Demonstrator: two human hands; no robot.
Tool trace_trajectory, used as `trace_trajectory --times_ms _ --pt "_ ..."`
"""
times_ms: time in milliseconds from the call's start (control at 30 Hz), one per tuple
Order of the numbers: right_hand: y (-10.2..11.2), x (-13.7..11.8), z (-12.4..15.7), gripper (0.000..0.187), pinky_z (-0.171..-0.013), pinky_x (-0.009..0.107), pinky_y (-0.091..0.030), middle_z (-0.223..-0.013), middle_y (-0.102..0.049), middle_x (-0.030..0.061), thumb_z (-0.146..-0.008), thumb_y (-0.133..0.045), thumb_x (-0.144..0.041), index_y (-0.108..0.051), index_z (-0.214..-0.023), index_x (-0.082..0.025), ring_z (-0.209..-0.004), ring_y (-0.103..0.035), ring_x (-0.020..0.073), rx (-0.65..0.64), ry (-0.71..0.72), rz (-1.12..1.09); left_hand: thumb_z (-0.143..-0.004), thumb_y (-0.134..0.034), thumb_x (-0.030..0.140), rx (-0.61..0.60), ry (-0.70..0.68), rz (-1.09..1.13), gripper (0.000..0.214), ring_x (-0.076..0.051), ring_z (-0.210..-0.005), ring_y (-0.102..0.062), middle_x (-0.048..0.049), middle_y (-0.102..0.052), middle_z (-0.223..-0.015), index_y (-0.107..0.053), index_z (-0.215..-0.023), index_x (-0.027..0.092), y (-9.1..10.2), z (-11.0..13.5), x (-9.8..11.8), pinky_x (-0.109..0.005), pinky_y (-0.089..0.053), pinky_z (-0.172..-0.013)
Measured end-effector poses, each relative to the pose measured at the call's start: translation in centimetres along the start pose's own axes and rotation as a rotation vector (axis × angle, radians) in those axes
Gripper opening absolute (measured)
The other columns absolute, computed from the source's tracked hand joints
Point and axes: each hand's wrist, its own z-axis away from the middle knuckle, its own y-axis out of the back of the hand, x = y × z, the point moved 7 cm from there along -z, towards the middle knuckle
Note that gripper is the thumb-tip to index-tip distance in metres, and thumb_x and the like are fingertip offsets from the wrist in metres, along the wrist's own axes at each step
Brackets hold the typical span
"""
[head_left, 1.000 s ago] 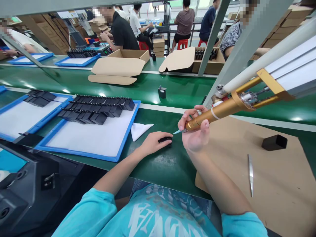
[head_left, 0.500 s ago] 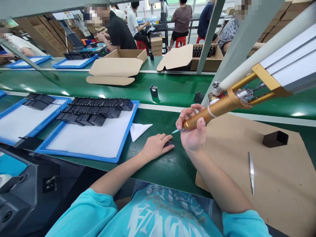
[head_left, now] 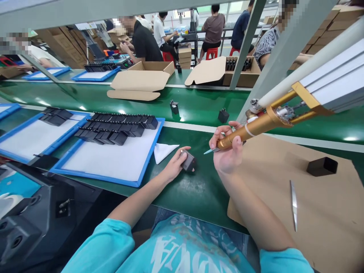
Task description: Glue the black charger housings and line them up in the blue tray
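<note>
My left hand point(head_left: 175, 163) grips a black plug charger point(head_left: 189, 161) between thumb and fingers, just over the green bench, with one face of it showing. In my right hand point(head_left: 227, 151) is a gold cylindrical tool point(head_left: 236, 137) with a pale blue pointed tip point(head_left: 209, 151). Fingers and thumb are around its lower barrel, and the tip points left toward the charger, apart from it. A folded white cloth point(head_left: 165, 152) lies beyond my left hand. Rows of black chargers point(head_left: 113, 129) stand on a blue-rimmed tray point(head_left: 96, 179) to the left.
On the green conveyor belt point(head_left: 199, 102) stand two chargers, one left point(head_left: 174, 107) and one right point(head_left: 223, 115). A cardboard sheet point(head_left: 264, 197) at right bears tweezers point(head_left: 294, 206) and a hollow black case point(head_left: 322, 167). Open cartons point(head_left: 139, 81) and co-workers point(head_left: 146, 41) are beyond.
My left hand has moved left and turned, lifting the charger so that more of it shows. The chargers on the belt have shifted left. My right hand keeps its hold on the tool.
</note>
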Motion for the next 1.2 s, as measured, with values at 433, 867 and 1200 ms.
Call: trace_trajectory --times_ms 433,867,1200 --pt "0.7 -0.5 -0.3 0.032 -0.045 0.029 -0.03 -0.074 -0.057 -0.0016 -0.075 -0.059 -0.049 -0.059 -0.1 -0.028 -0.046 -0.047 0.0119 0.061 -0.002 0.044 -0.096 -0.041 0.055 0.356 -0.196 -0.499 0.055 -0.022 -0.087 -0.061 -0.0075 -0.063 -0.098 -0.044 -0.14 0.023 9.4 3.4 3.5 -0.038 -0.051 -0.081" --pt "1.2 -0.1 -0.4 0.031 -0.046 0.029 -0.035 -0.075 -0.058 -0.0003 -0.076 -0.058 -0.048 -0.059 -0.099 -0.028 -0.046 -0.048 0.0129 0.056 -0.015 0.065 -0.091 -0.05 0.038 0.771 0.024 -1.672 0.04 -0.039 -0.123 -0.039 -0.0207 -0.054 -0.126 -0.058 -0.124 0.017 27.3 1.8 5.4 -0.052 -0.028 -0.103" --pt "1.4 0.0 -0.4 0.03 -0.047 0.028 -0.036 -0.077 -0.058 -0.0005 -0.078 -0.057 -0.047 -0.058 -0.101 -0.028 -0.049 -0.049 0.0127 0.042 -0.036 0.061 -0.086 -0.055 0.026 0.716 -0.146 -1.337 0.054 -0.032 -0.132 -0.039 -0.0159 -0.048 -0.137 -0.043 -0.138 0.017 25.4 -6.6 10.5 -0.045 -0.03 -0.11"
